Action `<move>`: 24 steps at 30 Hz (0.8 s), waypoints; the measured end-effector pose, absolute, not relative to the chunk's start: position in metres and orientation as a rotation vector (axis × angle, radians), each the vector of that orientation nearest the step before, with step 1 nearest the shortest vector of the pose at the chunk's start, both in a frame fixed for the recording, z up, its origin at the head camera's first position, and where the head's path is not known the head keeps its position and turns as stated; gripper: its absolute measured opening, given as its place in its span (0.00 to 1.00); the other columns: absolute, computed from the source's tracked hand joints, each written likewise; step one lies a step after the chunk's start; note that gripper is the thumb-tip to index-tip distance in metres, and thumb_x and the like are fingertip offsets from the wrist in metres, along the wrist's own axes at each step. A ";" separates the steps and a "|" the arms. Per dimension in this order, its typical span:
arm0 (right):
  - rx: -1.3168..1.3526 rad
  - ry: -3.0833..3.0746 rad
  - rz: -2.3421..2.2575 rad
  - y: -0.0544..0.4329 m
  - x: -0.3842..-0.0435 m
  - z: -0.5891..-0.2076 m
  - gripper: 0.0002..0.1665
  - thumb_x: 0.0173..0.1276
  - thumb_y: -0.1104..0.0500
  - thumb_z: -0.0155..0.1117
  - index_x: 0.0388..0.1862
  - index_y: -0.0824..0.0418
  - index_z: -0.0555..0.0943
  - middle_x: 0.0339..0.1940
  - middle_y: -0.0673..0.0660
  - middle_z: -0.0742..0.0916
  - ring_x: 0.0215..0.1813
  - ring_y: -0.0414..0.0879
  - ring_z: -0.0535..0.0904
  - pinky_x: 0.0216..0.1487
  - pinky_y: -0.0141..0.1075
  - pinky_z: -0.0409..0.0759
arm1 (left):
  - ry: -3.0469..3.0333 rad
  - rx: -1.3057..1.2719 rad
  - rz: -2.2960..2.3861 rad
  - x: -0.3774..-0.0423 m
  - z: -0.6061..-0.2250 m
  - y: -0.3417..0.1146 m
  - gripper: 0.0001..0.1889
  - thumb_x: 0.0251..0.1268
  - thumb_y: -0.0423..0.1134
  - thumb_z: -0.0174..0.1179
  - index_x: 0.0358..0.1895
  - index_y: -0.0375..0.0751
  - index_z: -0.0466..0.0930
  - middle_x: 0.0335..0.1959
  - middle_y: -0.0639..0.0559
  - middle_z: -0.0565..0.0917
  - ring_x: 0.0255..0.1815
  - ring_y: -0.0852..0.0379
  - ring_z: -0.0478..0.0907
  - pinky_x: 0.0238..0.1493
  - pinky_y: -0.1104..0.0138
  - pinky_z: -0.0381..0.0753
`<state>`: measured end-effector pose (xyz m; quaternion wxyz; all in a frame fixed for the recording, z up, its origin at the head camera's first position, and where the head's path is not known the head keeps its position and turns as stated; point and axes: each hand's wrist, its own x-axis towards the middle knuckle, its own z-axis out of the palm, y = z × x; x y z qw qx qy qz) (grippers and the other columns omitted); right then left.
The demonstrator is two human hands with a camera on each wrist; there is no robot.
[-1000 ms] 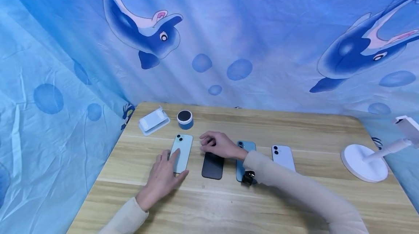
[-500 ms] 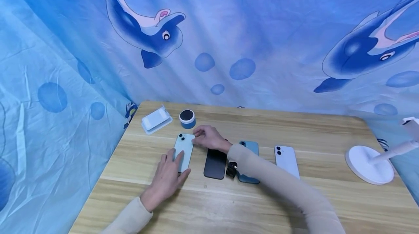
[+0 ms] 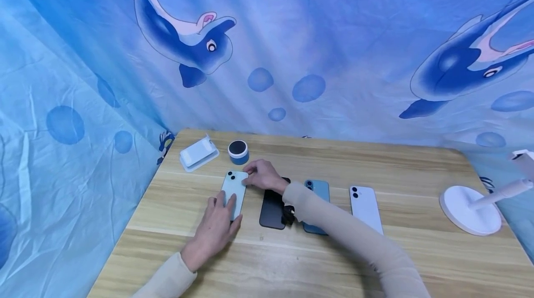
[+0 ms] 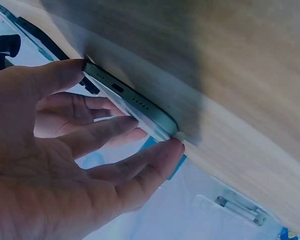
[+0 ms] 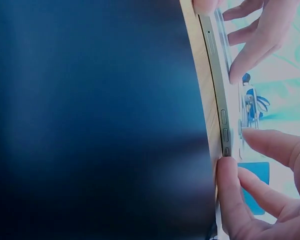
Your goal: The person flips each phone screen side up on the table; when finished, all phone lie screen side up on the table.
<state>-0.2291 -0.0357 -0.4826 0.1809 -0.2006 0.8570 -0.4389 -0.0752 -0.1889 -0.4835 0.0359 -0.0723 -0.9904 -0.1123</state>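
Observation:
A pale mint smartphone (image 3: 234, 187) lies back up on the wooden table, its two camera lenses at the far end. My left hand (image 3: 213, 229) holds its near end. In the left wrist view, the thumb and a finger press opposite corners beside the charging port of the phone (image 4: 118, 88), and another finger touches its back. My right hand (image 3: 263, 175) pinches the far right corner. From the right wrist, that hand (image 5: 270, 187) shows a fingertip against the edge near the side buttons and the thumb over the back. A dark smartphone (image 3: 272, 210) lies beneath the right wrist.
Right of the dark phone lie a teal smartphone (image 3: 320, 190), partly under the right sleeve, and a white smartphone (image 3: 366, 205). Behind the mint phone stand a blue-and-white round container (image 3: 238, 153) and a white folded holder (image 3: 199, 152). A white round-based stand (image 3: 469, 212) is far right.
My right hand has moved left from over the dark phone to the mint phone's far corner and now pinches it. The left hand has stayed at the near end.

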 end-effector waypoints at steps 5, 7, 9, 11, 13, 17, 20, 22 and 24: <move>-0.547 2.429 -1.240 -0.037 -0.228 -0.482 0.19 0.62 0.58 0.79 0.52 0.60 0.89 0.45 0.55 0.89 0.42 0.43 0.81 0.44 0.33 0.78 | -3.021 -0.245 -0.276 -0.077 -0.484 -0.184 0.31 0.67 0.46 0.69 0.68 0.31 0.77 0.61 0.24 0.75 0.46 0.37 0.74 0.43 0.54 0.81; -0.553 2.419 -1.250 -0.037 -0.229 -0.483 0.19 0.62 0.58 0.79 0.51 0.60 0.89 0.44 0.56 0.89 0.41 0.43 0.80 0.43 0.32 0.77 | -3.005 -0.239 -0.270 -0.077 -0.485 -0.183 0.31 0.66 0.45 0.69 0.68 0.31 0.78 0.60 0.23 0.76 0.44 0.37 0.74 0.42 0.54 0.82; -0.565 2.402 -1.267 -0.036 -0.230 -0.484 0.18 0.61 0.59 0.80 0.50 0.60 0.89 0.44 0.56 0.89 0.41 0.44 0.80 0.43 0.31 0.76 | -2.991 -0.227 -0.274 -0.077 -0.485 -0.182 0.30 0.66 0.43 0.69 0.68 0.32 0.78 0.61 0.22 0.76 0.43 0.36 0.75 0.41 0.53 0.83; -0.567 2.379 -1.283 -0.035 -0.232 -0.486 0.18 0.61 0.58 0.80 0.50 0.59 0.88 0.43 0.57 0.89 0.41 0.44 0.80 0.43 0.31 0.75 | -2.988 -0.216 -0.288 -0.076 -0.485 -0.182 0.30 0.66 0.42 0.68 0.69 0.33 0.77 0.62 0.21 0.76 0.43 0.36 0.75 0.41 0.53 0.83; -0.560 2.350 -1.302 -0.033 -0.234 -0.488 0.19 0.60 0.57 0.80 0.50 0.58 0.88 0.43 0.56 0.89 0.41 0.44 0.80 0.42 0.30 0.75 | -2.997 -0.204 -0.320 -0.075 -0.484 -0.182 0.30 0.66 0.41 0.66 0.70 0.33 0.76 0.62 0.22 0.75 0.44 0.36 0.75 0.41 0.52 0.83; -0.569 2.257 -1.352 -0.028 -0.235 -0.487 0.22 0.62 0.57 0.80 0.55 0.60 0.87 0.44 0.58 0.88 0.38 0.42 0.83 0.39 0.31 0.80 | -3.033 -0.175 -0.418 -0.074 -0.481 -0.183 0.31 0.68 0.41 0.63 0.73 0.33 0.73 0.65 0.23 0.74 0.49 0.33 0.77 0.45 0.49 0.85; -0.594 2.169 -1.398 -0.025 -0.237 -0.485 0.25 0.64 0.59 0.78 0.59 0.62 0.85 0.47 0.60 0.88 0.37 0.40 0.86 0.38 0.34 0.86 | -3.047 -0.157 -0.490 -0.073 -0.478 -0.185 0.31 0.68 0.40 0.62 0.73 0.33 0.72 0.67 0.23 0.74 0.54 0.31 0.78 0.50 0.46 0.86; -0.616 2.128 -1.411 -0.023 -0.238 -0.484 0.26 0.65 0.60 0.77 0.62 0.63 0.84 0.49 0.61 0.87 0.39 0.41 0.88 0.40 0.36 0.87 | -3.053 -0.151 -0.522 -0.073 -0.476 -0.187 0.31 0.69 0.40 0.61 0.74 0.32 0.71 0.68 0.23 0.73 0.57 0.29 0.79 0.55 0.43 0.85; -0.635 2.098 -1.414 -0.021 -0.239 -0.483 0.27 0.67 0.60 0.75 0.64 0.62 0.83 0.53 0.62 0.87 0.43 0.44 0.90 0.41 0.38 0.88 | -3.054 -0.159 -0.548 -0.074 -0.473 -0.188 0.32 0.69 0.39 0.61 0.74 0.31 0.71 0.68 0.22 0.73 0.59 0.27 0.79 0.60 0.40 0.82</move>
